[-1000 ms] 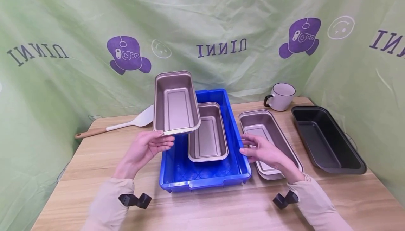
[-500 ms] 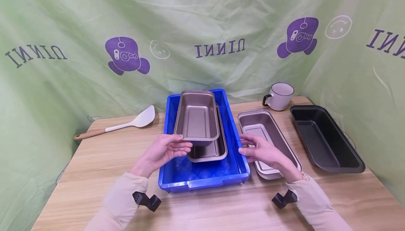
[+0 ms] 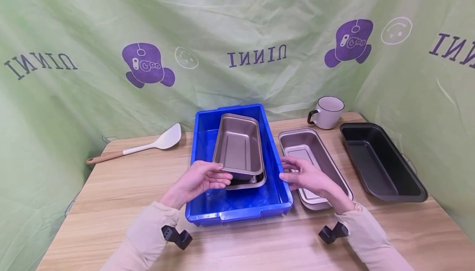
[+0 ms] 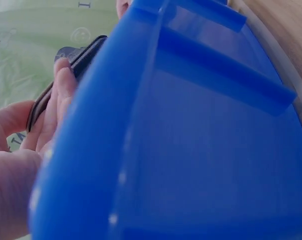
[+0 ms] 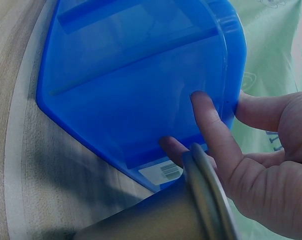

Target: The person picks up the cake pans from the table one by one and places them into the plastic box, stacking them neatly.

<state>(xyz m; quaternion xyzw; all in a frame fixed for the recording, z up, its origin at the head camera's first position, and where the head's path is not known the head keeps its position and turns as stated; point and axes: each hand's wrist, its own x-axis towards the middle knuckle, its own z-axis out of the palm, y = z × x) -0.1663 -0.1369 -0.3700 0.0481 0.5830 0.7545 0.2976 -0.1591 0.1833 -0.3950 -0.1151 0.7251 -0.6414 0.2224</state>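
Observation:
My left hand [image 3: 204, 180] pinches the near-left corner of a bronze-coloured loaf pan [image 3: 237, 145], thumb on top of the rim and fingers beneath. That pan is tilted over a second loaf pan [image 3: 246, 185] inside the blue bin [image 3: 205, 217], covering most of it. Whether the two pans touch I cannot tell. My right hand [image 3: 306, 178] holds the bin's right side, its thumb at the rim and fingertips [image 5: 203, 102] against the outer wall. In the left wrist view the bin wall [image 4: 206, 150] hides much of the held pan [image 4: 41, 102].
Right of the bin lies another bronze loaf pan [image 3: 326, 161], partly under my right hand. A black loaf pan [image 3: 382, 166] lies farther right, with a white mug [image 3: 330, 112] behind. At the left is a white turner [image 3: 167, 139] with a wooden handle. Green cloth [image 3: 237, 19] hangs behind the table.
My left hand has moved right and down, bringing the held loaf pan from above the bin's left side down over the pan inside. My right hand has stayed at the bin's side.

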